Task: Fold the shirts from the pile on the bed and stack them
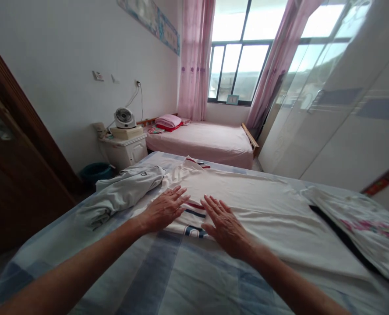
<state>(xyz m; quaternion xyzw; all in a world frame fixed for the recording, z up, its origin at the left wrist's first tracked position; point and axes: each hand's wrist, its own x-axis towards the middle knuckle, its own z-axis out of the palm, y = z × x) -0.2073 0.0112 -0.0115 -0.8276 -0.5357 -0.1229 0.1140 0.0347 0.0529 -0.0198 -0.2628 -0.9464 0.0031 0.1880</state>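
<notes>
A white shirt (253, 192) with dark and red stripes lies spread across the bed, its collar toward the far side. Flat on the shirt's near part rests my left hand (166, 208), fingers stretched out and holding nothing. My right hand (225, 225) is beside it, also flat with fingers extended over the fabric. Between the two hands shows a striped band (195, 213) of the shirt, partly folded over. Left of my left hand lies a crumpled grey garment (129, 192).
Under everything is a blue-and-white checked bedsheet (194, 275). White clothing with pink flowers (372, 223) lies at the right. Beyond stand a second bed with a pink sheet (207, 138), a white nightstand (129, 148) with a fan (125, 117), and a glossy wardrobe (339, 118).
</notes>
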